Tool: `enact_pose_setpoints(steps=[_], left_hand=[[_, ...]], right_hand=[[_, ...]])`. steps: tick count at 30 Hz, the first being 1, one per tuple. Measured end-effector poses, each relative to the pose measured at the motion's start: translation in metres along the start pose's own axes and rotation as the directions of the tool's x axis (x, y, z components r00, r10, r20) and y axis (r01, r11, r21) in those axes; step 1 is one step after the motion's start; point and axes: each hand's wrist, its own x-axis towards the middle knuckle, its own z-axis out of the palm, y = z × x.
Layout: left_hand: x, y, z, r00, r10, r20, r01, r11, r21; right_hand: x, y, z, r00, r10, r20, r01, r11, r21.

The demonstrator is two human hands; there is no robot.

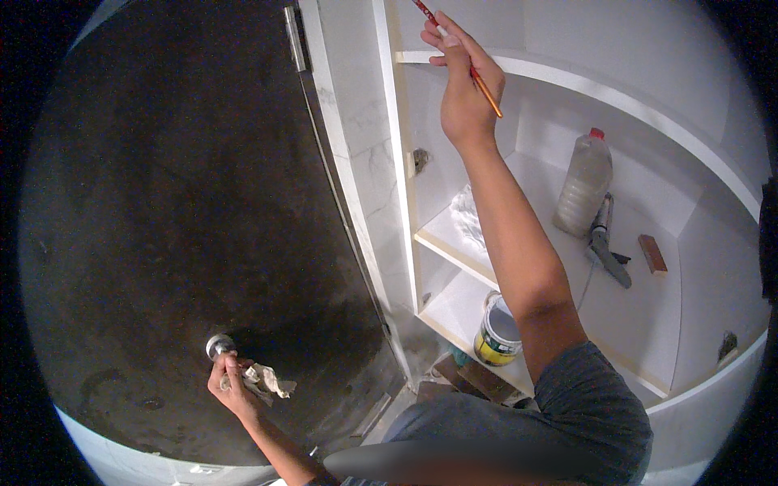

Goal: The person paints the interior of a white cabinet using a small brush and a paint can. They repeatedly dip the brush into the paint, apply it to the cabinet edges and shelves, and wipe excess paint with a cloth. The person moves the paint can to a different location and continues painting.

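Grey sleeve (596,397) nearest; forearm (519,219) partly screening shelves (458,259) with bottle (583,182), bucket (495,347). Right hand (471,93) grips slim red-orange stick (489,95); left hand (230,389) pinches crumpled off-white wad (263,381) at door knob (219,346).

A room inside a building, possibly a home, in an unfinished state: a dark door (178,194) fills the nine o'clock side, its round knob (217,347) at eight, beside grey-veined wall tiles (365,146) near twelve. White built-in shelves (648,324) sweep from one to four o'clock, a rough opening (420,160) in their side, holding a paint-style bucket (497,338) at four and an apparent caulking gun (600,240) at three.
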Motion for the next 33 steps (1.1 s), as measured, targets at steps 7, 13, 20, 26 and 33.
enact_pose_setpoints(steps=[7,13,20,26,33], left_hand=[[0.001,0.0,0.0,1.0,0.02,0.001,-0.02,0.999,0.038],[0.001,-0.001,-0.001,1.0,0.004,0.004,-0.004,0.999,0.038],[0.0,-0.002,0.0,1.0,-0.008,0.002,0.008,1.0,0.019],[0.0,0.0,0.002,1.0,-0.005,-0.009,0.006,1.0,0.014],[0.0,0.0,0.002,1.0,-0.001,-0.027,0.002,0.999,0.039]], right_hand=[[-0.006,0.001,-0.005,1.0,0.025,-0.002,-0.025,1.0,-0.015],[-0.01,0.003,-0.008,0.997,-0.025,-0.067,0.028,0.999,0.041],[-0.015,-0.004,-0.015,1.0,0.021,-0.001,-0.021,1.0,-0.002],[-0.016,-0.003,-0.02,0.999,0.031,-0.02,-0.03,0.999,0.029],[-0.018,-0.008,-0.025,0.999,0.048,-0.001,-0.048,0.998,0.027]])
